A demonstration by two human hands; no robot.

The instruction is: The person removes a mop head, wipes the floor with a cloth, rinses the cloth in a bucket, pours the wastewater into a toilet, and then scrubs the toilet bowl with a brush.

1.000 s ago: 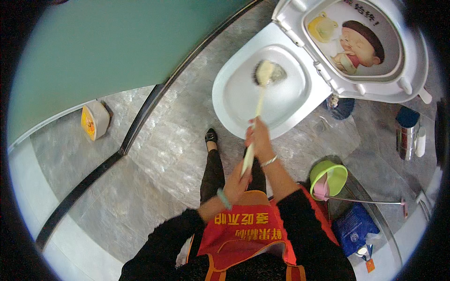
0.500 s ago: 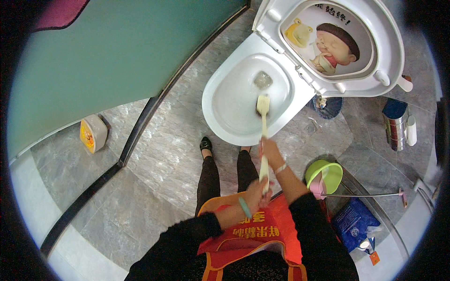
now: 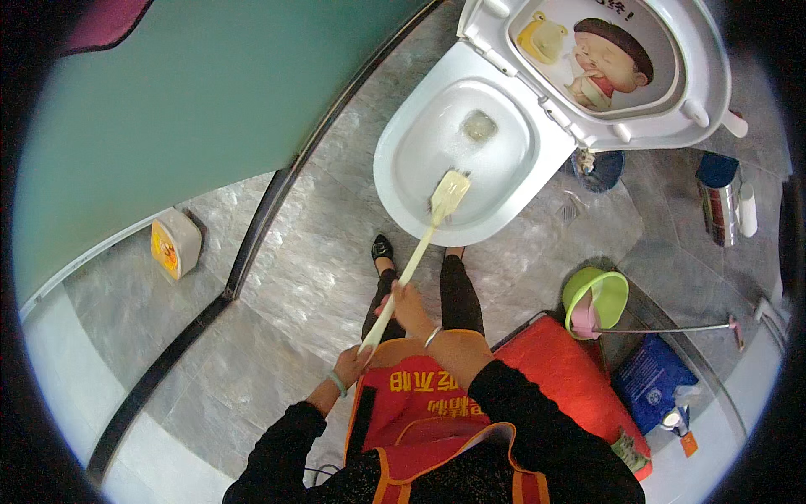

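A pale cream long-handled toilet brush [image 3: 450, 193] slants down into the white toilet bowl [image 3: 390, 160], its bristles against the near inner wall. My left hand [image 3: 351, 364] is wrapped round the end of the handle, close to the red apron [image 3: 420, 395]. Farther up the handle my right hand [image 3: 409, 309] grips it around the middle. The toilet seat and lid [image 3: 701, 50] stand raised at the upper right, with a cartoon picture inside the lid. Murky water lies in the drain opening [image 3: 479, 126].
A dark bin [image 3: 598, 170] and a steel canister with a blue top [image 3: 717, 202] stand right of the toilet. Nearer are a green bucket [image 3: 617, 294], a red bundle [image 3: 550, 370] and a blue bag [image 3: 653, 382]. A green glass panel [image 3: 168, 126] and a white tub [image 3: 180, 244] are at left.
The brush head has moved left and toward me along the bowl. Both hands have swung left, and the handle now slants. The view has shifted slightly, showing more of the red bundle.
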